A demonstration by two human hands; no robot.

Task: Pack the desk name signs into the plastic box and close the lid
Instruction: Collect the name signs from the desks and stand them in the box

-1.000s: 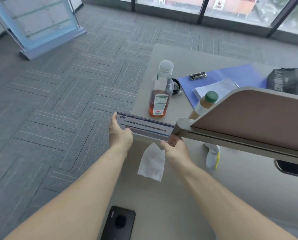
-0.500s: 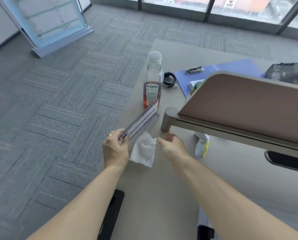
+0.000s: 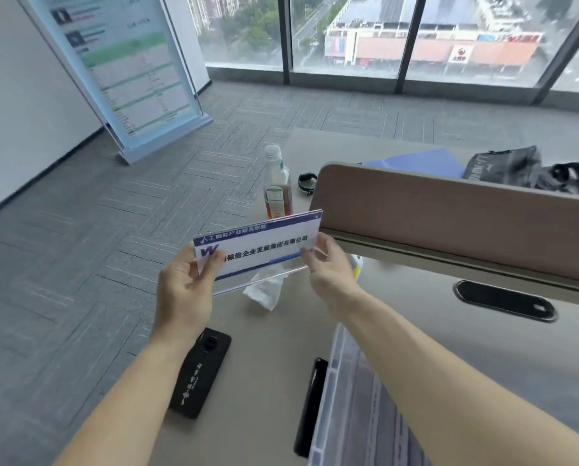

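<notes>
We pinch the acrylic desk name sign [image 3: 258, 248] at both ends, left hand [image 3: 184, 290] and right hand [image 3: 330, 274]; judged light, stiff, slippery; edge grip suits.

Desk name sign [image 3: 259, 248] held off the bench [image 3: 416, 331], printed face toward the camera, right end tilted higher. Left grip [image 3: 184, 287] pinched on its left end, thumb over the front face; right grip [image 3: 330, 270] closed on its right end. Crumpled tissue [image 3: 264, 290] on the bench between and just below both grips. Bottle [image 3: 276, 186] beyond the sign. Black phone [image 3: 200, 375] under the left wrist. Clear plastic box [image 3: 345, 398] under the right forearm.
</notes>
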